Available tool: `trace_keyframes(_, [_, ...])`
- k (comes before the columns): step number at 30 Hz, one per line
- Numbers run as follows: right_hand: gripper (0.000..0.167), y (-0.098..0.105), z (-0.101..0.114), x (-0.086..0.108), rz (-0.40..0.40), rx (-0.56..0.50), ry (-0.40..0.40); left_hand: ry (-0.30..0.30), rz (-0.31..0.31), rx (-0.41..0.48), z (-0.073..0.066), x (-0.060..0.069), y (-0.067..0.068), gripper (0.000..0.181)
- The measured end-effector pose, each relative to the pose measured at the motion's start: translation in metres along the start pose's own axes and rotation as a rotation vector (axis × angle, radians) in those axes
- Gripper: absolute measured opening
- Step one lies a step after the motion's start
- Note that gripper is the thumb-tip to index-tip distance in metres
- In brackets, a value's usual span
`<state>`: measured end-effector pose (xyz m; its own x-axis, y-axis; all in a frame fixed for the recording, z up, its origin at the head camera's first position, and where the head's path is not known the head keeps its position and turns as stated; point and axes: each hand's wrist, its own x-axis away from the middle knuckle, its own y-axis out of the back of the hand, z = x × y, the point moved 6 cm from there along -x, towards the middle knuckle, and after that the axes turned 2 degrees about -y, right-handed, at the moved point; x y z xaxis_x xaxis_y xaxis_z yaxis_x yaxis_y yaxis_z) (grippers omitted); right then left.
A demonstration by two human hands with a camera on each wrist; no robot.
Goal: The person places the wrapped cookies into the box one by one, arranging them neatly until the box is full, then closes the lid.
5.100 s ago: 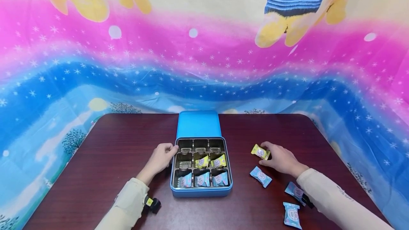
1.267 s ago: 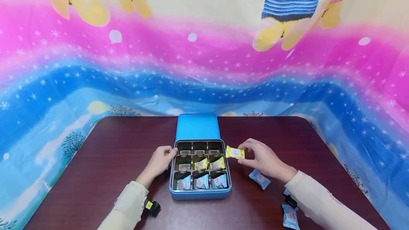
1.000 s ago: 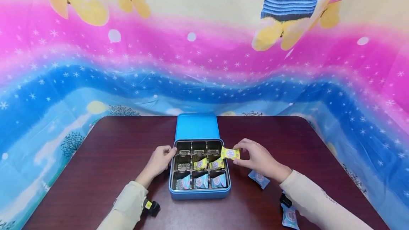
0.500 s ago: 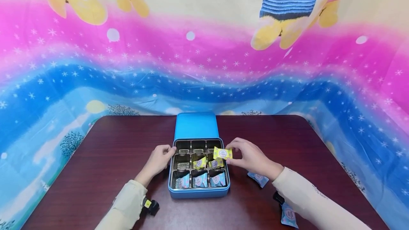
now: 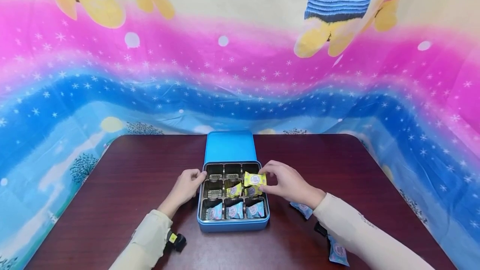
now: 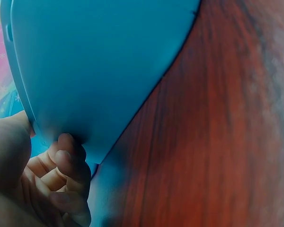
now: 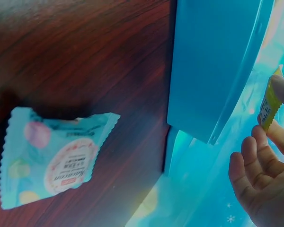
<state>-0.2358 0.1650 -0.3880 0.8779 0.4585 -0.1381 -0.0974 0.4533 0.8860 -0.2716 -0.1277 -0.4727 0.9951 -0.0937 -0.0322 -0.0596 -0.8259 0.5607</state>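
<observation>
A blue tin [image 5: 234,227] with a nine-compartment insert stands with its lid [image 5: 230,146] folded back. My right hand [image 5: 286,181] pinches a yellow candy packet [image 5: 255,179] by its right end, over the right column between the back and middle rows. In the right wrist view the same packet [image 7: 270,104] is between thumb and finger of the hand [image 7: 267,175]. Blue packets [image 5: 234,210] fill the front row; yellow ones [image 5: 234,190] sit in the middle row's centre and right. My left hand [image 5: 184,188] touches the tin's back left side; in the left wrist view its fingers [image 6: 68,161] curl by the wall.
On the dark red table [image 5: 150,157], right of the tin, lies a blue packet [image 5: 301,209], with another [image 5: 338,251] nearer the front, partly beside my right sleeve [image 5: 360,228]. Black wrist devices show under both sleeves. A patterned cloth [image 5: 225,78] hangs behind the table.
My right hand has carried the yellow packet left from the table, past the tin's right rim and over the right column. The left hand has stayed at the tin's left side.
</observation>
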Motion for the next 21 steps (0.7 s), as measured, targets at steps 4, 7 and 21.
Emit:
trace_keyframes(4, [0.035,-0.001,0.004,-0.003,0.003,-0.012,0.007,-0.010,-0.005,-0.002,0.001,-0.001,0.001,0.040])
trace_keyframes(7, [0.035,-0.003,0.006,-0.005,0.013,-0.014,0.016,-0.012,-0.003,0.002,0.000,-0.001,0.000,0.041])
trace_keyframes(21, [0.035,-0.013,0.019,-0.017,0.048,-0.015,0.031,0.006,-0.002,-0.005,-0.001,0.000,0.001,0.040])
